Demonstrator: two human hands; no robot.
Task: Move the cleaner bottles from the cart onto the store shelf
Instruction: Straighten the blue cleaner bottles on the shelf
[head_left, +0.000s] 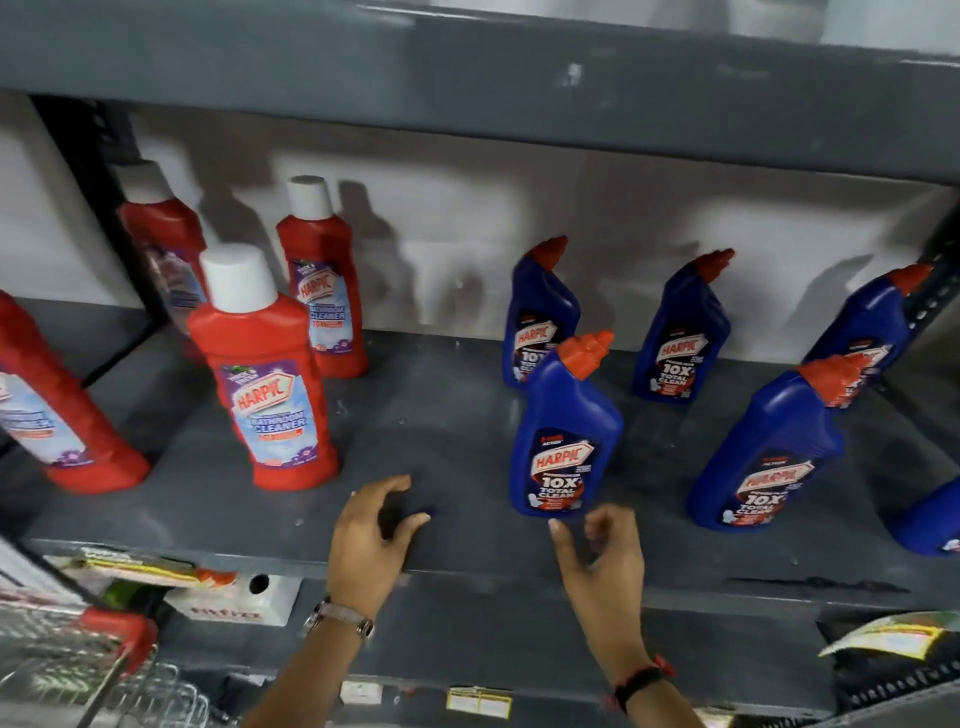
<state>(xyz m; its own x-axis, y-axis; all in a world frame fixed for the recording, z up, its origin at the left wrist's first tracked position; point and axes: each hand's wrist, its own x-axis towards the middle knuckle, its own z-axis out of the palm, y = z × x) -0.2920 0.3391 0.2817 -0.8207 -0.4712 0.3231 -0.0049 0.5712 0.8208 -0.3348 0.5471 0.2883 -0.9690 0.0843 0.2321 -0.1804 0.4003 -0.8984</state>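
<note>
Red cleaner bottles with white caps stand on the left of the grey shelf; the nearest red bottle is at the front. Several blue bottles with red nozzles stand on the right, the closest blue bottle near the shelf's front edge. My left hand hovers over the bare shelf between the two groups, fingers curled apart, holding nothing. Just below and in front of the closest blue bottle is my right hand, fingers apart, not touching it.
A wire cart with a red handle shows at the bottom left. A lower shelf holds a white box and packets. An upper shelf board overhangs the bottles. Black uprights frame the bay.
</note>
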